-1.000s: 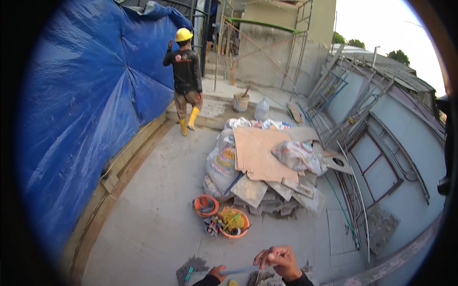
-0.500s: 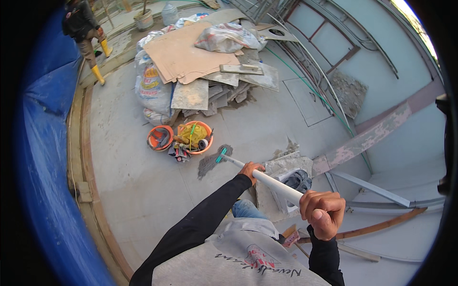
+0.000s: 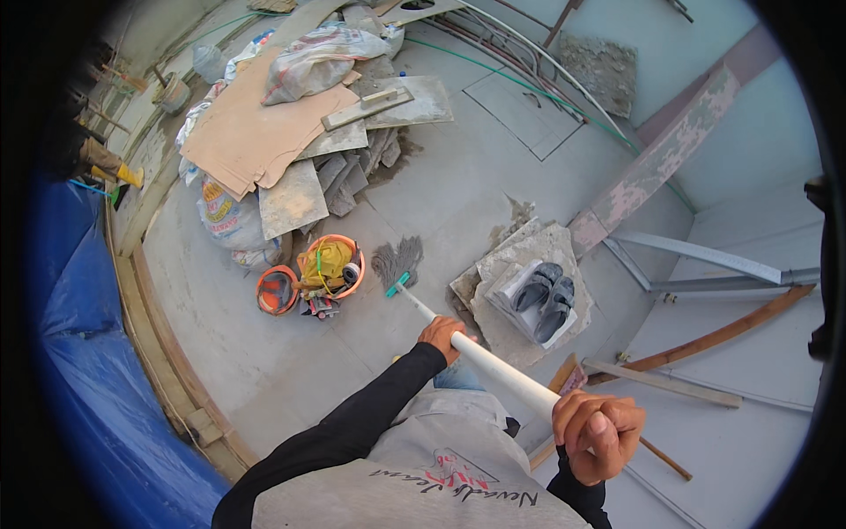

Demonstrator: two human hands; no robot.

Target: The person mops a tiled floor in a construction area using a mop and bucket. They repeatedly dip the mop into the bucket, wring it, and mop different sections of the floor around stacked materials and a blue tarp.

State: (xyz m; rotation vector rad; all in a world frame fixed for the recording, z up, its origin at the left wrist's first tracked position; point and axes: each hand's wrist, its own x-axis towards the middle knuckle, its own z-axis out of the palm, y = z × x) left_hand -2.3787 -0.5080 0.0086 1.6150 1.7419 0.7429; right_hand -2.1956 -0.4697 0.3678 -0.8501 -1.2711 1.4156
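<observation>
I hold a broom by its white handle (image 3: 493, 366). My left hand (image 3: 443, 338) grips the handle lower down, and my right hand (image 3: 597, 434) grips the upper end close to my chest. The broom's grey bristle head (image 3: 397, 260), on a green collar, rests on the concrete floor (image 3: 264, 361) in front of me. Just left of the bristles stand an orange bucket (image 3: 330, 267) with yellow cloth and tools in it and a smaller orange tub (image 3: 277, 290).
A pair of grey sandals (image 3: 545, 295) lies on broken slabs at my right. A heap of sacks, tiles and brown board (image 3: 251, 132) fills the far floor. Blue tarpaulin (image 3: 88, 370) and a wooden kerb run along the left. Planks and metal rails lie right.
The view has swung from the far site and a person in a yellow helmet down to the floor at my feet. Both hands have stayed on the broom handle.
</observation>
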